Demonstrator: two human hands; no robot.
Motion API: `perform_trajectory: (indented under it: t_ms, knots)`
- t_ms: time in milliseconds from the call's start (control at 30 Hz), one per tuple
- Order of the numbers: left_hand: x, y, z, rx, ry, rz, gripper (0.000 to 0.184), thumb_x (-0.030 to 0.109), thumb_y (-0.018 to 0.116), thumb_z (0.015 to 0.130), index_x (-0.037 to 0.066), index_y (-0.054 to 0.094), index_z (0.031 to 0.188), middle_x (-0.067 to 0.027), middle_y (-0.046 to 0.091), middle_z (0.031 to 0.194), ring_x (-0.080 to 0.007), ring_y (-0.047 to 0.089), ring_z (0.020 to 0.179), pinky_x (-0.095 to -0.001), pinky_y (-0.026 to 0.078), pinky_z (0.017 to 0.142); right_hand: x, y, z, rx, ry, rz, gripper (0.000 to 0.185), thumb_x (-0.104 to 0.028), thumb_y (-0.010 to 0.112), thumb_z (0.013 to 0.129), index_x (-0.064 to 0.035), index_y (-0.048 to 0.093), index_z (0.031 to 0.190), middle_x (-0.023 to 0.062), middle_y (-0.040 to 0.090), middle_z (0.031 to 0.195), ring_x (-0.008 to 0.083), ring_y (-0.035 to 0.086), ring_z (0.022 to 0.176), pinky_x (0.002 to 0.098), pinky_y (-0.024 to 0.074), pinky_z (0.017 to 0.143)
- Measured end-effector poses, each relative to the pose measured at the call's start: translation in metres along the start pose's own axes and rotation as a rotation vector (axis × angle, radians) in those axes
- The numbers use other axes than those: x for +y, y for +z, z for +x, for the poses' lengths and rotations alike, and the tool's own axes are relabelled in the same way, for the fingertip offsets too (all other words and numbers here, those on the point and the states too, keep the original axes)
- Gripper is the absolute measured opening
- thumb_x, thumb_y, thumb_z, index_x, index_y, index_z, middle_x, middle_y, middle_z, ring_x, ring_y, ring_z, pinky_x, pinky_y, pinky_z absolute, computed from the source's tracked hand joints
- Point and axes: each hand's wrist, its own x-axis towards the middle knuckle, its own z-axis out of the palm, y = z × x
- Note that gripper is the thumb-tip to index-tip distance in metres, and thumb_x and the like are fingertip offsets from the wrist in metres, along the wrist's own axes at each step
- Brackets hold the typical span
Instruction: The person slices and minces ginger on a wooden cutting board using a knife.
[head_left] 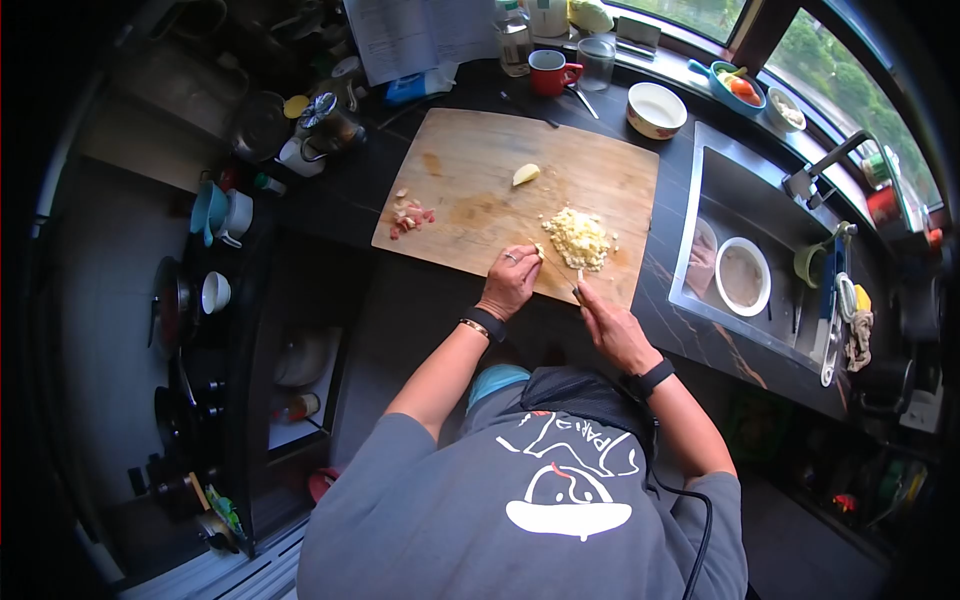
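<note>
On the wooden cutting board (480, 150), my left hand (510, 282) is closed, its fingertips pinching a small pale piece, seemingly garlic (540, 250). My right hand (618, 332) grips a knife (577, 291) by its handle near the board's front edge. The blade looks thin from above and points toward the left fingertips. Right beside the blade lies a heap of chopped garlic (578, 238). A larger pale clove (526, 175) rests farther back on the board. Reddish and pale trimmings (408, 215) are gathered at the board's left side.
To the right is a sink (715, 180) with a white bowl (742, 276) and a faucet (815, 170). Behind the board stand a red mug (550, 73), a glass (596, 65) and a patterned bowl (656, 110). Jars and a pot (330, 120) crowd the back left.
</note>
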Motion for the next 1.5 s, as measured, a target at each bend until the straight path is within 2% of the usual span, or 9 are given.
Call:
perform_trajectory:
  t_ms: [233,333,500,600,700,867,967,1200,1500]
  knots:
    - [-0.001,0.002,-0.002,-0.006,-0.023,-0.010,0.016,0.001,0.072,0.079,0.004,0.067,0.093,-0.0088,0.068,0.099,-0.0290,0.064,0.096,-0.0379,0.052,0.087,0.002,0.018,0.019,0.009,-0.003,0.014,0.048,-0.017,0.051,0.101,-0.0106,0.037,0.146,0.0255,0.066,0.106,0.0435,0.065,0.093,0.0506,0.0523,0.077]
    - [-0.001,0.002,-0.003,-0.014,-0.021,0.000,0.015,0.001,0.072,0.079,0.004,0.067,0.093,-0.0084,0.068,0.099,-0.0289,0.064,0.096,-0.0376,0.052,0.087,0.000,0.023,0.023,-0.082,0.127,-0.060,0.049,-0.018,0.051,0.101,-0.0110,0.036,0.147,0.0252,0.067,0.103,0.0443,0.066,0.088,0.0518,0.0524,0.075]
    - [-0.002,0.002,-0.003,-0.018,-0.006,0.002,0.015,0.001,0.071,0.080,0.004,0.067,0.094,-0.0085,0.068,0.100,-0.0288,0.064,0.096,-0.0375,0.052,0.088,0.013,0.030,0.009,0.103,-0.049,-0.079,0.052,-0.018,0.052,0.100,-0.0119,0.035,0.148,0.0246,0.067,0.093,0.0435,0.065,0.078,0.0519,0.0523,0.070]
    - [-0.002,0.001,-0.003,-0.022,-0.002,-0.003,0.016,0.000,0.071,0.080,0.004,0.067,0.095,-0.0093,0.068,0.100,-0.0290,0.064,0.097,-0.0375,0.052,0.088,0.017,0.019,-0.021,0.026,0.029,-0.085,0.052,-0.016,0.054,0.099,-0.0119,0.037,0.148,0.0244,0.067,0.089,0.0427,0.066,0.078,0.0503,0.0524,0.070]
    - [-0.001,-0.003,-0.002,-0.037,0.016,-0.007,0.017,0.000,0.071,0.080,0.003,0.068,0.097,-0.0100,0.068,0.100,-0.0294,0.064,0.097,-0.0376,0.052,0.088,0.009,-0.009,-0.044,-0.088,0.138,-0.024,0.050,-0.014,0.055,0.098,-0.0113,0.041,0.146,0.0247,0.067,0.091,0.0424,0.066,0.079,0.0483,0.0529,0.071]
    - [-0.001,-0.007,-0.001,-0.046,0.029,-0.017,0.015,0.000,0.072,0.081,0.002,0.068,0.096,-0.0111,0.068,0.100,-0.0298,0.065,0.096,-0.0381,0.053,0.087,-0.001,-0.035,-0.044,-0.021,0.117,0.159,0.049,-0.013,0.056,0.098,-0.0072,0.044,0.145,0.0244,0.067,0.093,0.0407,0.067,0.084,0.0458,0.0536,0.074]
    - [0.001,-0.004,-0.002,-0.052,0.023,-0.008,0.015,0.000,0.072,0.081,0.002,0.068,0.096,-0.0114,0.068,0.100,-0.0300,0.065,0.097,-0.0382,0.053,0.087,-0.008,-0.019,-0.021,0.162,-0.077,0.042,0.049,-0.013,0.056,0.098,-0.0080,0.043,0.145,0.0232,0.067,0.099,0.0402,0.067,0.086,0.0457,0.0545,0.075]
    - [-0.004,-0.006,-0.003,-0.075,0.035,0.002,0.014,0.001,0.073,0.080,0.002,0.068,0.093,-0.0114,0.068,0.100,-0.0303,0.064,0.097,-0.0388,0.053,0.087,-0.002,0.016,0.001,0.130,-0.026,-0.021,0.052,-0.018,0.055,0.099,-0.0183,0.039,0.148,0.0214,0.067,0.101,0.0403,0.067,0.086,0.0485,0.0547,0.072]
    - [-0.008,-0.004,-0.005,-0.042,0.012,-0.056,0.015,0.001,0.074,0.079,0.002,0.069,0.093,-0.0112,0.069,0.101,-0.0298,0.065,0.098,-0.0387,0.053,0.088,-0.002,0.025,0.010,0.068,0.024,-0.061,0.055,-0.018,0.055,0.099,-0.0184,0.036,0.150,0.0228,0.066,0.096,0.0425,0.065,0.082,0.0498,0.0532,0.071]
